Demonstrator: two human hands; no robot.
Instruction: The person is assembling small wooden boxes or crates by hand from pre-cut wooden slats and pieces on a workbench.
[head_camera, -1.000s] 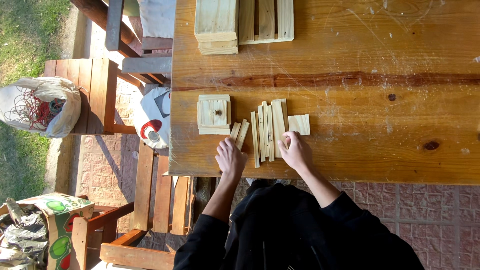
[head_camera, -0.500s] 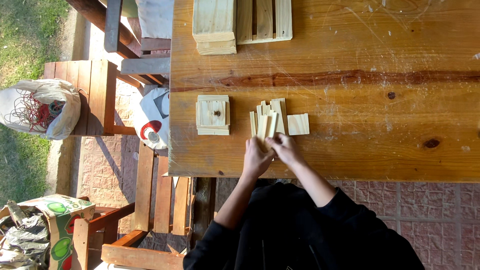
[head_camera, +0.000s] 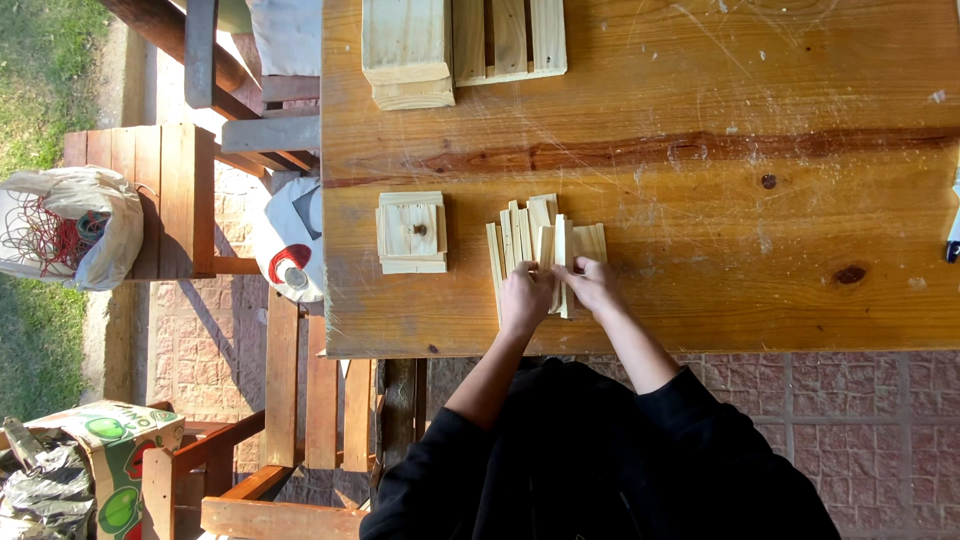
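Single head view, looking straight down, fairly high above wooden table (head_camera: 700, 120)

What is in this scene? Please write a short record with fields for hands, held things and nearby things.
left hand: left hand rests on the near ends of the wooden slats
right hand: right hand grips the same bundle from the other side
slats: pale, gathered side by side
surface: wooden table
nearby: small square wooden piece left of the slats; stacked boards at the far edge
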